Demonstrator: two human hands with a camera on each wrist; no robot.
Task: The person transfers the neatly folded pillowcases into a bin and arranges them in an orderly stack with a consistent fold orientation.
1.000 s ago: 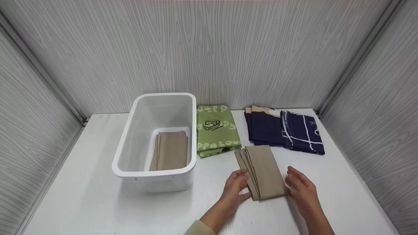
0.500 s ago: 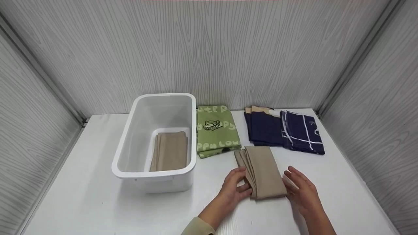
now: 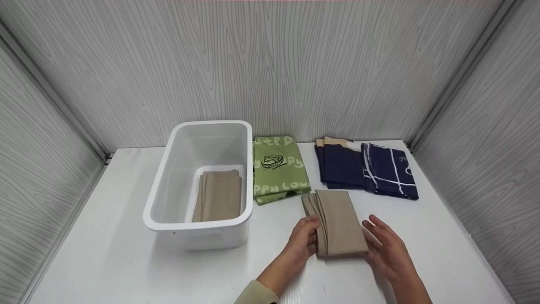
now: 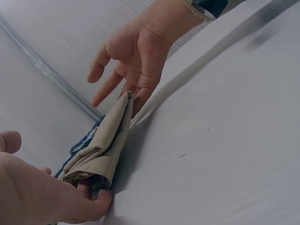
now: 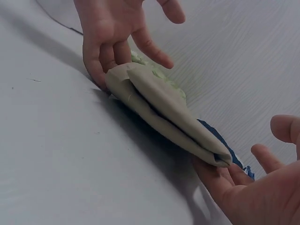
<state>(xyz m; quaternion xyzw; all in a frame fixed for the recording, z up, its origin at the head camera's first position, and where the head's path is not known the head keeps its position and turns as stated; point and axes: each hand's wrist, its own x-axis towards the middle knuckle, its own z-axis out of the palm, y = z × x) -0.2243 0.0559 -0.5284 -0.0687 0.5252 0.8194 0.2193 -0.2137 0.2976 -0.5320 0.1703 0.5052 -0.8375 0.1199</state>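
Observation:
Between both hands is a folded beige cloth [image 3: 341, 223], its loose layered edges facing left. My left hand [image 3: 298, 247] holds that layered side, its fingers bent round and under the edge; the lower fingertips are hidden beneath in the head view. At the opposite side, my right hand [image 3: 388, 253] has fairly straight fingers that touch the cloth's lower right corner from underneath, with the other fingers spread away from it. In the right wrist view, the beige cloth [image 5: 159, 108] casts a shadow below, and its near side appears raised off the table.
A white plastic bin [image 3: 198, 226] stands on the left with another folded beige cloth [image 3: 221, 196] inside. Folded green printed cloth [image 3: 280, 164] lies beside it. Navy-and-tan cloth [image 3: 344, 164] and navy cloth with white lines [image 3: 390, 171] sit at the back right. Pale wood-grain walls [image 3: 270, 63] surround the white table.
The beige cloth has turned slightly, its lower end shifting a little left. My left fingers have slid further under its edge, and my right hand has followed slightly left.

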